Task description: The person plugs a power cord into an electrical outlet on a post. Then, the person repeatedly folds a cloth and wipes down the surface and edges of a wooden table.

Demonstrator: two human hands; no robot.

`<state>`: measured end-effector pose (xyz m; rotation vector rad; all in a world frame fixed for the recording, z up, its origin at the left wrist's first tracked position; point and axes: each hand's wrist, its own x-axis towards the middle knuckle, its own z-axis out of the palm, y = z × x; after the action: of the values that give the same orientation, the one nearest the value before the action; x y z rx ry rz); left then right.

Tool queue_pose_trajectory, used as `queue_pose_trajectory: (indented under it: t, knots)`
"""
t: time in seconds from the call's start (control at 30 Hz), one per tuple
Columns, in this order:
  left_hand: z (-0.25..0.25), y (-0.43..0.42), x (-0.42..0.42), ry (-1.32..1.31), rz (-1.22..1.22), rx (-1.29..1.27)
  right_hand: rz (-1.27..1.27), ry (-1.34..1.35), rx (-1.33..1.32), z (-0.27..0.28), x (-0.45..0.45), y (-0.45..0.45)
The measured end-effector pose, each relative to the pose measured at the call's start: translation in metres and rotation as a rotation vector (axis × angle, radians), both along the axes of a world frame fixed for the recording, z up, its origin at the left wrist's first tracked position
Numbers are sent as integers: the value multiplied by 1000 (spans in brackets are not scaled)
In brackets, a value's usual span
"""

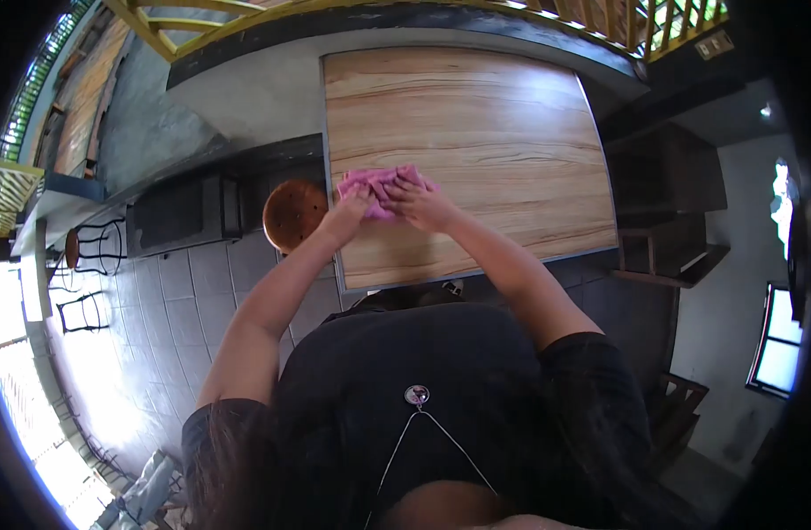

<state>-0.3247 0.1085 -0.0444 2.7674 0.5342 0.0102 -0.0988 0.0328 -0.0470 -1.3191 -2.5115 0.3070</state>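
A crumpled pink cloth [390, 181] lies near the left edge of a wood-grain table [476, 115]. My left hand [356, 203] rests on the cloth's left part, its fingers curled into the fabric. Beside it, my right hand [414, 203] presses on the right part, with fingers bent over the bunched folds. Both hands are close together, and the fingertips are partly sunk in the cloth.
A round brown stool [294, 216] stands against the table's left side. Dark wooden benches [662, 256] are on the right. A grey ledge [255, 88] and a yellow railing [202, 18] border the far side. Metal-framed chairs [96, 247] stand at the far left.
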Motion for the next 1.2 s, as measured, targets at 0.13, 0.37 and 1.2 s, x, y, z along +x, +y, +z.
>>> queue_pose_trajectory:
  t: [0.13, 0.37, 1.2]
  knots:
    - [25, 25, 34, 34, 96, -46, -164, 34, -44, 6, 8, 20]
    - [8, -57, 34, -20, -203, -68, -248, -18, 39, 26, 18, -108]
    - [-7, -72, 277, -110, 416, 128, -633, -61, -100, 66, 274, -217]
